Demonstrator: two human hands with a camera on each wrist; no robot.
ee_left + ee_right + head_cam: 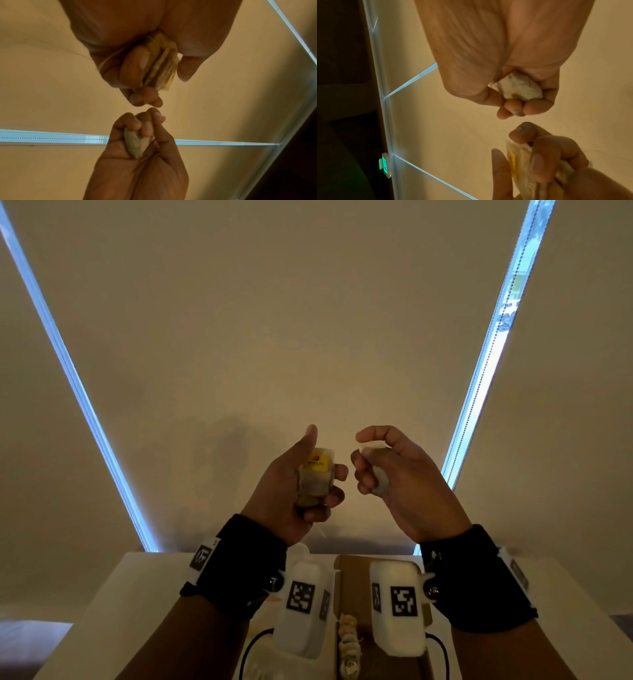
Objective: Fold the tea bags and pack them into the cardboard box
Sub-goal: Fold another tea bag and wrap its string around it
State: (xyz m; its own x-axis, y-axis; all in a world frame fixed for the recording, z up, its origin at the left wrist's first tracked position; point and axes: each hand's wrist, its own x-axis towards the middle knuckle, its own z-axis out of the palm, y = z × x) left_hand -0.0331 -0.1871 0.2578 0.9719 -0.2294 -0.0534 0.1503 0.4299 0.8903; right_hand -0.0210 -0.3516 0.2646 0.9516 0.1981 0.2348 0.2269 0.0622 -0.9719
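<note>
My left hand (310,474) is raised in front of the blind and grips a small stack of folded tea bags (317,474) with a yellow tag on top; the stack (161,65) shows edge-on between its fingers and thumb. My right hand (368,463), a short gap to the right, curls its fingers round a single whitish tea bag (378,474), which bulges in the palm (520,88). Below the wrists lies the open cardboard box (352,580) with a row of folded tea bags (349,648) inside.
The box rests on a white table (144,594) near its far edge. Behind hang beige roller blinds (267,320) with bright gaps left and right. White wrist cameras (303,594) cover part of the box. A green exit sign (385,167) glows at the left in the right wrist view.
</note>
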